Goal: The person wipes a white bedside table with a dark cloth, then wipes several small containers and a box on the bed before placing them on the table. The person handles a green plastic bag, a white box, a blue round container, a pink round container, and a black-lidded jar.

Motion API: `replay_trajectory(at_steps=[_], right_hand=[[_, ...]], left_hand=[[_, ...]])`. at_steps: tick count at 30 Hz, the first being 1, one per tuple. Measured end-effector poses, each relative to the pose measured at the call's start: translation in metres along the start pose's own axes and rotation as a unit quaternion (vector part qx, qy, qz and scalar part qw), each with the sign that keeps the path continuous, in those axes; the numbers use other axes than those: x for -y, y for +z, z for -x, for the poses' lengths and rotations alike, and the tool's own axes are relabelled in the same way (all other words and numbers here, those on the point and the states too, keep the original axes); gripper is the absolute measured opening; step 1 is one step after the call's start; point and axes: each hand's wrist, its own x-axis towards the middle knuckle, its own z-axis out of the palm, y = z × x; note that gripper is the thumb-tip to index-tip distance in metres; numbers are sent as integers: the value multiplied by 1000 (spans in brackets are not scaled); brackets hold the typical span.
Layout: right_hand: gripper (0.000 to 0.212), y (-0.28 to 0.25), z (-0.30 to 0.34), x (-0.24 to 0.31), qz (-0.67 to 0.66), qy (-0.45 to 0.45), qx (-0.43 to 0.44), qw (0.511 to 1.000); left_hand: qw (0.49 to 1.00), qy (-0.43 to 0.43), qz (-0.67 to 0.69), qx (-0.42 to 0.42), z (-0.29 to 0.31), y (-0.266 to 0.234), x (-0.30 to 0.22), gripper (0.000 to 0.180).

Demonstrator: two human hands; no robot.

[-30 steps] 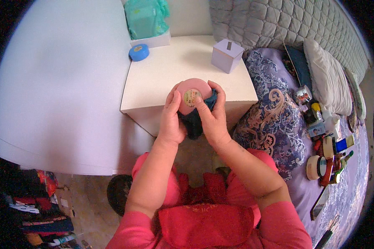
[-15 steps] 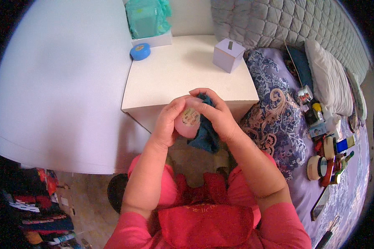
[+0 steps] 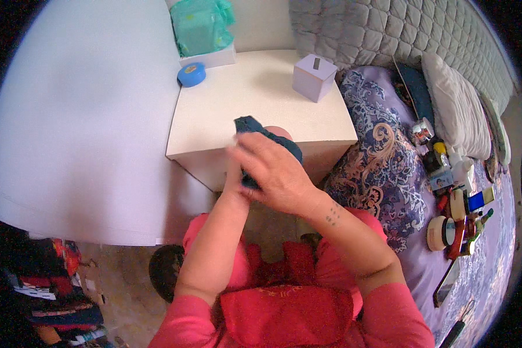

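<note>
In front of the white cabinet's near edge, my two hands are together around a dark teal cloth and a pink rounded container. My right hand lies across the top, fingers pointing left, pressing the cloth against the container. Beneath it is my left hand, closed about the container from the left; its fingers are mostly hidden and blurred. Only a small curved piece of the pink container shows past the cloth. Its label is out of sight.
On the white cabinet stand a lilac box with a slotted top, a round blue tin and a green plastic bag on a white box. Several jars, bottles and a white-grey pillow lie on the patterned bed at right.
My right hand has swung over the top of the container with the cloth, turning its back upward. The container, whose label showed before, is now mostly covered. The view has shifted slightly.
</note>
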Motion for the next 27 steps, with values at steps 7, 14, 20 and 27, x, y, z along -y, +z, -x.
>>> replay_trajectory(at_steps=[7,14,20,27], right_hand=[[55,-16,5,-23,158,122,5,980],[46,-28,12,-47,-46,333,21,942],[53,-30,15,-75,-312,434,-88,841],[41,9,14,-60,-562,451,-306,622]], left_hand=[[962,-29,-95,-254,26,71,-33,36],[979,-14,-100,-179,31,71,-19,36],[983,-66,38,-169,28,68,-25,41],[942,-61,172,-281,27,53,-20,51]])
